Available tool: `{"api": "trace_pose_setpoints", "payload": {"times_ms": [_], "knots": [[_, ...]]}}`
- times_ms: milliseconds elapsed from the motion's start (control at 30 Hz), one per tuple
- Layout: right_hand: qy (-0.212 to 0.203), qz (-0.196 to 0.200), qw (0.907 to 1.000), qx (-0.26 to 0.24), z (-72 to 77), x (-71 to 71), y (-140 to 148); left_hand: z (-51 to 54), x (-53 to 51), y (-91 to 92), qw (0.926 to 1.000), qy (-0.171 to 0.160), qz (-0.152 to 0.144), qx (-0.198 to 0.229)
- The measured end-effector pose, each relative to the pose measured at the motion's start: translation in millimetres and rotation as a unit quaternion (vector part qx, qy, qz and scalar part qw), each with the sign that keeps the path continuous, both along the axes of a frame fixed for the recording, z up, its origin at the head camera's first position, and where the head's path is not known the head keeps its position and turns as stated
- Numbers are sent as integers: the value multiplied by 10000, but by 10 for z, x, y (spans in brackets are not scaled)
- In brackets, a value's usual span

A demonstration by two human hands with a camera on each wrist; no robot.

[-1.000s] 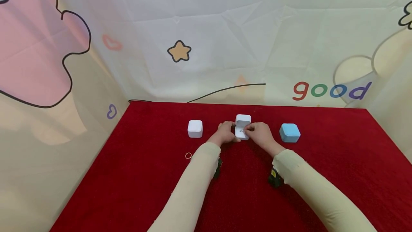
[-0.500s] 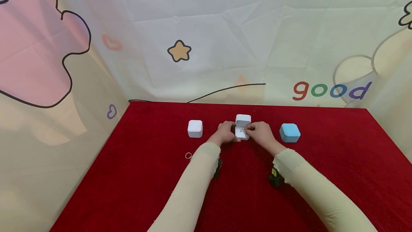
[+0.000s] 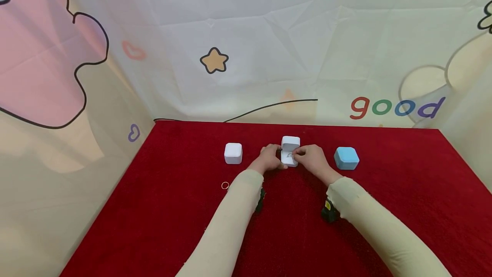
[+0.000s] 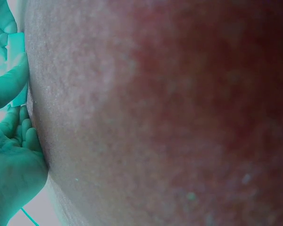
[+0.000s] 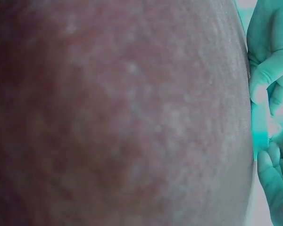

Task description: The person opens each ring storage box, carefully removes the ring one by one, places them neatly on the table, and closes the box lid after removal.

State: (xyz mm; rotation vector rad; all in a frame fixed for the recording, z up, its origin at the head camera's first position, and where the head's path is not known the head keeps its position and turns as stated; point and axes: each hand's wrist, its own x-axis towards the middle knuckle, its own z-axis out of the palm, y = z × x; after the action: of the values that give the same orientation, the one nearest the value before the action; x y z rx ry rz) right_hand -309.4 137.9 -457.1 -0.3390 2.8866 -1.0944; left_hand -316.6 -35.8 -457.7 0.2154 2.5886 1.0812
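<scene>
In the head view a white ring box [image 3: 285,160] stands on the red cloth with its lid raised. My left hand [image 3: 268,158] grips its left side, thumb at the front and fingers farther back. From the right, my right hand [image 3: 312,160] reaches over the box base and pinches a small ring [image 3: 290,155] at the insert. How deep the ring sits in the slot is too small to tell. Both wrist views are mostly filled by blurred skin; a strip of the box [image 4: 16,41] shows at the edge of the left one.
A closed white box [image 3: 233,153] stands to the left, a closed light blue box [image 3: 346,158] to the right. A gold ring [image 3: 225,185] lies on the red cloth [image 3: 165,208] beside my left sleeve. A printed curtain [image 3: 261,67] hangs behind.
Little differs. My right fingers have shifted very slightly at the insert, still pinching the ring. My left hand and the box stay where they were.
</scene>
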Motion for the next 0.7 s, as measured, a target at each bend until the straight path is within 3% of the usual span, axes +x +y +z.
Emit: {"api": "trace_pose_setpoints", "payload": {"times_ms": [700], "knots": [[-3,-15,10000,15,-11,-11,21,-28,-33,3,9999,35,-64,-82]]}}
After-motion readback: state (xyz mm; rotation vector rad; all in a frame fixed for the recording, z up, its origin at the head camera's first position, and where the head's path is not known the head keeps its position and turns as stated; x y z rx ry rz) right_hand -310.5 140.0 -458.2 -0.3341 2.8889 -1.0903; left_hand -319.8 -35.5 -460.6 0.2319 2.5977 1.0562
